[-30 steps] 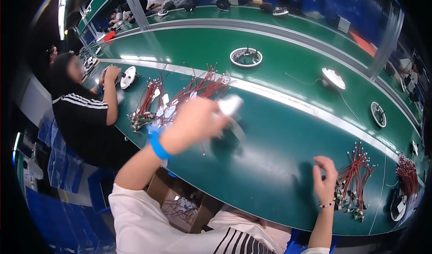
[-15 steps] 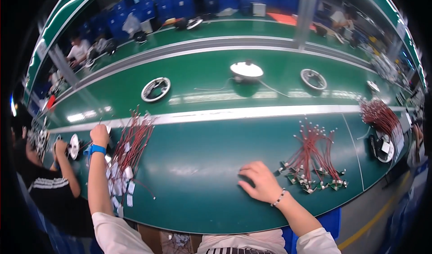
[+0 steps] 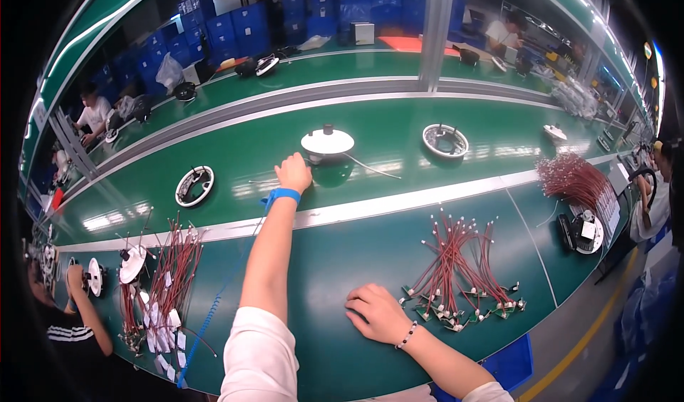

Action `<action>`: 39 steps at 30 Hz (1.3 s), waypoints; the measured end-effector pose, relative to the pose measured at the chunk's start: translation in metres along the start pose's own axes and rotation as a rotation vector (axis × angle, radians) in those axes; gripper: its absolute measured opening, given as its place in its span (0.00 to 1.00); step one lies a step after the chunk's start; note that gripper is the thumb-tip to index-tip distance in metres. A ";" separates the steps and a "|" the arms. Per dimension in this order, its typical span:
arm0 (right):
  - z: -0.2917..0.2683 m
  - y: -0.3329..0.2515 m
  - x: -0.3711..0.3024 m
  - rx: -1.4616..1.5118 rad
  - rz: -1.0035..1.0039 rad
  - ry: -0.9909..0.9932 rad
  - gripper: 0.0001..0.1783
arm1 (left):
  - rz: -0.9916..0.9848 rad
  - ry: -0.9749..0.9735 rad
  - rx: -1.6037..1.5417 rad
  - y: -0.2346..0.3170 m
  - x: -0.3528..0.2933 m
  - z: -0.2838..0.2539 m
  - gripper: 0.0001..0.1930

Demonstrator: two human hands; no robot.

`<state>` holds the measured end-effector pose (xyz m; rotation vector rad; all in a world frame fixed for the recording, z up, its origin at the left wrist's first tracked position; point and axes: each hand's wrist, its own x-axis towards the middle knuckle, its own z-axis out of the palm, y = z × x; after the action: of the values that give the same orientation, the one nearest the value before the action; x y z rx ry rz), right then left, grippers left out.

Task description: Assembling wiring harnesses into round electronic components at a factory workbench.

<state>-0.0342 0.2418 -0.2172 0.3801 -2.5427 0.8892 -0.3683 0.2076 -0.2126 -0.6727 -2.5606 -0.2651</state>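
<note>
My left hand (image 3: 293, 172), a blue wrist strap (image 3: 282, 195) at its wrist, reaches over the green conveyor. It is beside the lower left of a white domed lamp-like part (image 3: 328, 143) with a dark stub on top and a pale wire trailing right. The fingertips point away and are hidden, so a grip cannot be made out. My right hand (image 3: 379, 313), wearing a bead bracelet, rests on the dark green table with thumb and fingers apart, holding nothing. Just right of it lies a bundle of red wires (image 3: 456, 259) with small green circuit boards (image 3: 456, 316).
White rings (image 3: 194, 186) lie on the conveyor (image 3: 385, 174). Tagged red wires (image 3: 171, 288) and a white disc part (image 3: 132, 264) lie at left. More red wires (image 3: 577, 181) lie at far right. A blue coiled cord (image 3: 206, 323) hangs by my left arm. A co-worker sits at left.
My left hand has moved from the left table edge up and right to the domed part on the conveyor. A white disc part now shows by the tagged wires. The view has turned right.
</note>
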 end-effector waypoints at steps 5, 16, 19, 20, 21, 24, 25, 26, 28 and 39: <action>-0.003 0.002 -0.002 -0.017 0.027 0.035 0.07 | 0.037 -0.016 -0.455 -0.004 0.015 -0.007 0.11; -0.001 -0.003 0.002 0.450 0.378 0.202 0.17 | 0.359 -0.144 -0.705 0.012 -0.045 -0.192 0.12; 0.000 0.006 0.001 1.000 0.611 0.294 0.28 | 0.374 -0.308 -0.837 0.020 -0.091 -0.224 0.11; -0.003 0.001 0.000 1.095 0.597 0.333 0.29 | 0.380 -0.347 -0.874 0.025 -0.106 -0.233 0.11; -0.006 -0.006 0.002 1.116 0.500 0.242 0.27 | 0.386 -0.387 -0.876 0.023 -0.122 -0.246 0.11; -0.012 -0.022 0.002 0.552 0.266 0.330 0.19 | 0.510 -0.476 -0.868 0.020 -0.157 -0.264 0.09; -0.018 -0.024 0.001 0.479 0.234 0.339 0.18 | 0.545 -0.505 -0.863 0.021 -0.163 -0.269 0.08; -0.022 -0.029 0.002 0.410 0.204 0.350 0.17 | 0.578 -0.539 -0.854 0.021 -0.169 -0.273 0.07; -0.029 -0.041 0.005 0.309 0.136 0.342 0.17 | 0.603 -0.593 -0.817 0.023 -0.172 -0.285 0.06; -0.037 -0.092 0.029 1.061 0.207 0.220 0.18 | 0.693 -0.263 -0.743 0.027 -0.167 -0.321 0.04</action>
<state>-0.0135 0.1922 -0.1289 0.2788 -1.7273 2.1769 -0.0984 0.0664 -0.0143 -1.9021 -2.2242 -0.9397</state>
